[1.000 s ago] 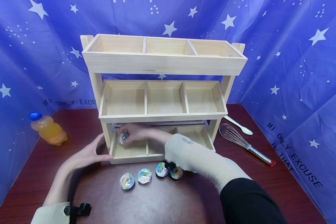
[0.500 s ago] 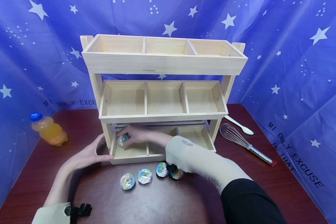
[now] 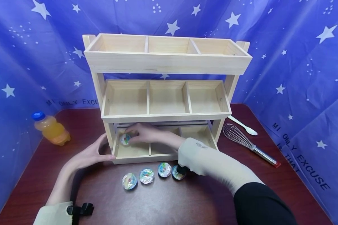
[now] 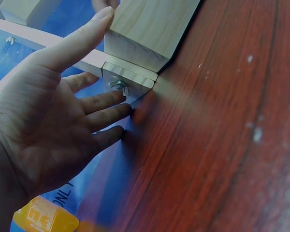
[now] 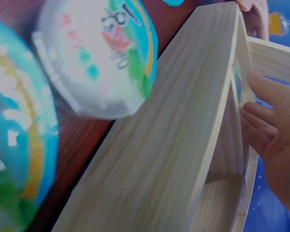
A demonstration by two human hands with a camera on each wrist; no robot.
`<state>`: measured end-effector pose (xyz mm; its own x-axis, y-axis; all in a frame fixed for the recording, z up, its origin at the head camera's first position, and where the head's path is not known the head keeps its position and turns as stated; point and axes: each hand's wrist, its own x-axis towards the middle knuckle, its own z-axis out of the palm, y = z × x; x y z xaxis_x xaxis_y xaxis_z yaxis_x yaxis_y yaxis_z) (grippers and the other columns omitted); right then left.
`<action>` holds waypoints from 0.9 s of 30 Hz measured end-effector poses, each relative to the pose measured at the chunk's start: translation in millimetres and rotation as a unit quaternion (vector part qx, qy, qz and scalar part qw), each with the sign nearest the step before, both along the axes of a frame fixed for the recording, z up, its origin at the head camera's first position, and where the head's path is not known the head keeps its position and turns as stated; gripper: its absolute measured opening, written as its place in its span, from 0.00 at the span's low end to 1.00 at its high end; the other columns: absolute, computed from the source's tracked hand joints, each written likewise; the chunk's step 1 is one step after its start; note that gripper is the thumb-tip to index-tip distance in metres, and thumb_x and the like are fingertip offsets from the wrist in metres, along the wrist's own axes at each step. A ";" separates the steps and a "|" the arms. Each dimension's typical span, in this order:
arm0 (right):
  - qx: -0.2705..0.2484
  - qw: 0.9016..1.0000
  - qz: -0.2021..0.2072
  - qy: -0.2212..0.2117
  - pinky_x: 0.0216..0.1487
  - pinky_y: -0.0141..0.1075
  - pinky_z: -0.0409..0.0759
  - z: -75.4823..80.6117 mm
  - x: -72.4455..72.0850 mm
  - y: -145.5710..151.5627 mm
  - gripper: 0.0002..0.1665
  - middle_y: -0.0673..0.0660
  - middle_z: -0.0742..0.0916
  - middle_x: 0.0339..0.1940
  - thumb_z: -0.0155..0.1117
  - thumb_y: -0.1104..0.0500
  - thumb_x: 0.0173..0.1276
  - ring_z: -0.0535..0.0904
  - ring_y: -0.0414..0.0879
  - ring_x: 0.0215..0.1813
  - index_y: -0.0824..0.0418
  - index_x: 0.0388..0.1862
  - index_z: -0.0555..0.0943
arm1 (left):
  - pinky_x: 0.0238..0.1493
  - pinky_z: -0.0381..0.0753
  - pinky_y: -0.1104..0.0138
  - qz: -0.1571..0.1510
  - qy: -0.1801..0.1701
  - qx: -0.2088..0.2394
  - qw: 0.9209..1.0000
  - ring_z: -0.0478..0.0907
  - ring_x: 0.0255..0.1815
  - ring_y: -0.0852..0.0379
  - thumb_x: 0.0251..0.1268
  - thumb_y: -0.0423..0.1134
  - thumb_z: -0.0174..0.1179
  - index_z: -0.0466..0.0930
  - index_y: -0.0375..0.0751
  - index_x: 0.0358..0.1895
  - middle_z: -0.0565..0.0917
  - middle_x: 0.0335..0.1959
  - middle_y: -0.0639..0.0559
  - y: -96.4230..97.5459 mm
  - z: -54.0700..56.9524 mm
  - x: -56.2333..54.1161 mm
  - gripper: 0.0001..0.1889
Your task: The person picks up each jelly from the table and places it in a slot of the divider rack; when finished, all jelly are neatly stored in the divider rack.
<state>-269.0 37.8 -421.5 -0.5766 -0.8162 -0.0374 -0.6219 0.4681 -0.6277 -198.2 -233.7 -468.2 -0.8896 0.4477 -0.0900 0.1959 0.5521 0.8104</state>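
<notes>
In the head view, a small sealed cup with a shiny printed lid lies in the left compartment of the wooden shelf's bottom tray. My right hand is just right of that cup, fingers loosely bent with nothing held between them; in the right wrist view the hand reaches over the tray's edge. My left hand rests at the bottom tray's left end, thumb at its front corner. The left wrist view shows that hand with spread fingers beside the shelf's foot and a wing nut.
Several similar lidded cups stand in a row on the table before the shelf. An orange drink bottle stands at left. To the right lie a whisk and a white spoon. A blue star-patterned curtain surrounds the table.
My right hand has let go of the cup in the bottom left compartment and shifted slightly right. The left hand has stayed at the shelf's corner. The head view has shifted slightly.
</notes>
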 end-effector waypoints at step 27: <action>-0.185 0.980 -0.079 0.002 0.54 0.28 0.85 5.4 59.8 53.4 0.18 0.59 0.92 0.49 0.68 0.60 0.72 0.88 0.39 0.49 0.62 0.59 0.84 | 0.77 0.55 0.33 0.002 0.000 0.009 1.000 0.51 0.83 0.35 0.59 0.49 0.75 0.42 0.45 0.84 0.55 0.83 0.36 -0.8 -0.1 -0.2 0.58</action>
